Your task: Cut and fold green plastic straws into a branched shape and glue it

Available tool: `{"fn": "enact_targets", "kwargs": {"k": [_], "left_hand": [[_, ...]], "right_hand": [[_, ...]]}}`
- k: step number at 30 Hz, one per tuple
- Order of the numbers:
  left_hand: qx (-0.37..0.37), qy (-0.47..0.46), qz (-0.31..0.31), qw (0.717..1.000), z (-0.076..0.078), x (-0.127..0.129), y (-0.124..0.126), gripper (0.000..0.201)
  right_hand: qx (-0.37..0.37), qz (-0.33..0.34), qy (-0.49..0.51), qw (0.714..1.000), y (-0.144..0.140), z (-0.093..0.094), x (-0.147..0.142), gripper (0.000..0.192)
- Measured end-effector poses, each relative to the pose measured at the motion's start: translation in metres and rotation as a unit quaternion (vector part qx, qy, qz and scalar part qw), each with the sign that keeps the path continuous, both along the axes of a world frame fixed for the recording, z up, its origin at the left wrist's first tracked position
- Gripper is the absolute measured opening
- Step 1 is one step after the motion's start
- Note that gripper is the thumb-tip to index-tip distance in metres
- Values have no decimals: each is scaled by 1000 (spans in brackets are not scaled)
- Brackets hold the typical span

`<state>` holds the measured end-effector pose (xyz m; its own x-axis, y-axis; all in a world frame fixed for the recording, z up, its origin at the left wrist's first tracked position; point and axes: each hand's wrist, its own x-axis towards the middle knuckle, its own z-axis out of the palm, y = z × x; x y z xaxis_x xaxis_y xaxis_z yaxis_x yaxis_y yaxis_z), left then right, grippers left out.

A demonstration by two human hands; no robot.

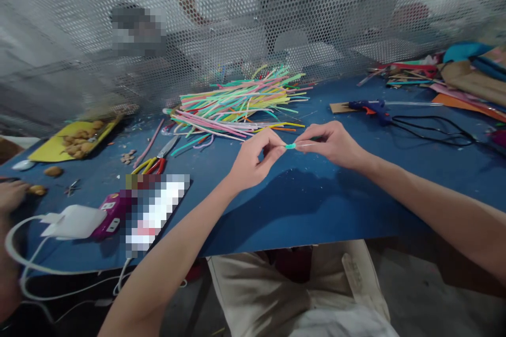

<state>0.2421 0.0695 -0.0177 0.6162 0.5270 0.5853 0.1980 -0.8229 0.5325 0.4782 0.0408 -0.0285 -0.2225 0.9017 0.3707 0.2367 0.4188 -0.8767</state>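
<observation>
Over the blue table my left hand (259, 157) and my right hand (334, 143) are close together, each with thumb and fingers pinched. Between their fingertips is a small bright green piece (290, 146), too small to make out fully; it looks like a bit of pipe cleaner. A thin pale strip (307, 145) shows by my right fingertips, and I cannot tell whether it joins the green piece. Just behind my hands lies a heap of colourful pipe cleaners (241, 102), pink, green, yellow and white.
Right of the heap lies a blue glue gun (373, 109) with a black cord. Scissors (168, 146) and red and yellow handles lie left, near a blurred phone (158, 216) and a white charger (81, 221). Another person's hand (13, 195) rests at far left. Perforated metal (237, 21) closes the back.
</observation>
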Motion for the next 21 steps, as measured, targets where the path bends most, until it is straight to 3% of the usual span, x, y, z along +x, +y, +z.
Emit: {"fn": "enact_targets", "kwargs": {"k": [4,7,9,12,15,17,21], "left_hand": [[24,-21,101,994,-4,4,-1,23],[79,24,162,983,-5,3,-1,23],[125,67,198,970,-5,2,0,22],[211,133,234,940,-4,-1,3,21],[281,198,220,913,0,-3,5,18],[305,231,190,904,2,-4,5,17],[307,245,142,909,4,-6,5,17]], "right_hand": [[1,-14,-17,1000,-2,-8,-9,27],[76,-46,-86,992,-4,-13,-11,24],[162,-77,-169,969,-5,-14,-11,23],[268,-133,-307,903,-10,-12,-8,25],[339,-159,-377,847,-15,-5,-3,22],[362,-173,-387,830,-16,0,0,20],[341,-201,-343,852,-12,5,5,18]]}}
